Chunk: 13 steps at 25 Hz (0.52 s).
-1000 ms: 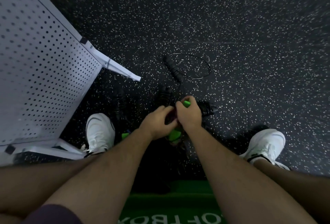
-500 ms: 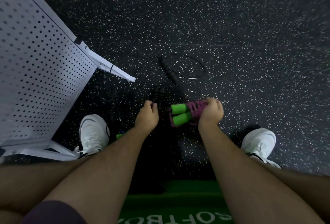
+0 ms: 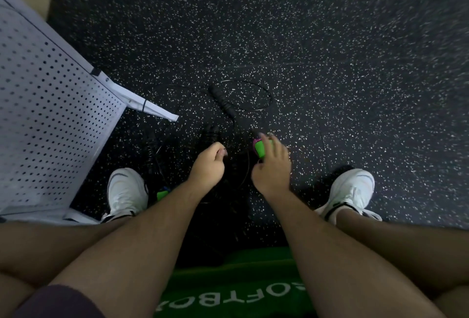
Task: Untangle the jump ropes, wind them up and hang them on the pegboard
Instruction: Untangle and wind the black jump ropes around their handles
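Below you, the black speckled floor (image 3: 330,51) fills most of the view, with a strip of pale wall along its far edge. On your left the white pegboard (image 3: 50,114) stands on its frame, tilted across the corner of the picture, and one white foot of the frame reaches out over the floor toward the ropes. Right under you is a green box (image 3: 228,287) with white lettering, partly hidden by your forearms. Your bare legs spread to either side, with the left shoe (image 3: 127,191) just beside the pegboard frame and the right shoe (image 3: 352,191) well apart on the other side.

Between your feet, your right hand (image 3: 272,168) reaches down, and its grip closes over the green-handled jump rope (image 3: 259,146). The bright green handles and a bit of purple cord show between thumb and fingers, low over the floor. Your left hand (image 3: 206,166) hangs just beside it with the fingers curled in. Whether that grip pinches a thin cord or holds nothing, I cannot tell.

Beyond your hands, the black jump rope (image 3: 223,101) lies on the floor, its handle slanted and its thin cord looped in a ring around it. A second black handle (image 3: 212,133) lies nearer, just past your left fingertips. A small green piece (image 3: 162,194) shows beside your left shoe.
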Tool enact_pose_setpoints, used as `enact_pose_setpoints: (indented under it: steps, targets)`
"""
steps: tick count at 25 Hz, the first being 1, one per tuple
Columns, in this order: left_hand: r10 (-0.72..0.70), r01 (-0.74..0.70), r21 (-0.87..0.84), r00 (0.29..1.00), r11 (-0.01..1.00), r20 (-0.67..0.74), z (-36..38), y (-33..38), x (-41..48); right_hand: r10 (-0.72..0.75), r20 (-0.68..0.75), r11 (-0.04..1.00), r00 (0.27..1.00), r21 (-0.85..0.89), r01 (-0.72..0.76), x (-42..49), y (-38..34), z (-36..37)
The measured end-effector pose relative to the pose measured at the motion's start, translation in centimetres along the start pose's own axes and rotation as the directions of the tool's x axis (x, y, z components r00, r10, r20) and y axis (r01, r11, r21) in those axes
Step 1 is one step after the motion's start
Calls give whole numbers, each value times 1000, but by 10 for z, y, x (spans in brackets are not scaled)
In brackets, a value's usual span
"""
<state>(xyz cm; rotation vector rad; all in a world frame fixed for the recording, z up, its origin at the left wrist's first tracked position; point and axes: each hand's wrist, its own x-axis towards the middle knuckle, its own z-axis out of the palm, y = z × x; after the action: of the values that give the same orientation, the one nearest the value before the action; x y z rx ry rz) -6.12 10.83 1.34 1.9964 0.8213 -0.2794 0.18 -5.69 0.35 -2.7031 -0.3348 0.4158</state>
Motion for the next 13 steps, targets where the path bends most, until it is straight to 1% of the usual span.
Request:
enact_pose_setpoints:
  steps: [1, 2, 3, 5, 6, 8, 10, 11, 13]
  targets:
    - [37, -38, -12, 999, 999, -22, -4, 5, -7, -171, 61, 981, 983, 98, 165, 4, -14, 0]
    - [72, -74, -39, 996, 997, -54, -10, 11, -15, -278, 99, 942, 955, 225, 251, 9, -29, -1]
    - [99, -106, -70, 991, 992, -93, -19, 18, -23, -299, 118, 915, 947, 319, 249, 9, -47, -10]
    - [147, -171, -120, 972, 978, -182, -43, 36, -36, -270, 177, 879, 947, 447, 167, 12, -71, -28]
    - [172, -209, -141, 957, 968, -235, -58, 47, -42, -273, 193, 870, 942, 467, 157, 12, -76, -37]
    - [227, -306, -189, 909, 933, -349, -91, 75, -55, -315, 197, 875, 928, 439, 204, 8, -85, -64]
    - [275, -391, -220, 864, 894, -421, -120, 101, -62, -360, 171, 860, 917, 442, 255, 6, -100, -96]
    - [299, -420, -219, 852, 881, -430, -133, 113, -67, -368, 130, 847, 921, 456, 274, 3, -110, -115]
    - [351, -466, -216, 839, 858, -416, -155, 137, -82, -407, -33, 801, 913, 467, 374, -5, -138, -162]
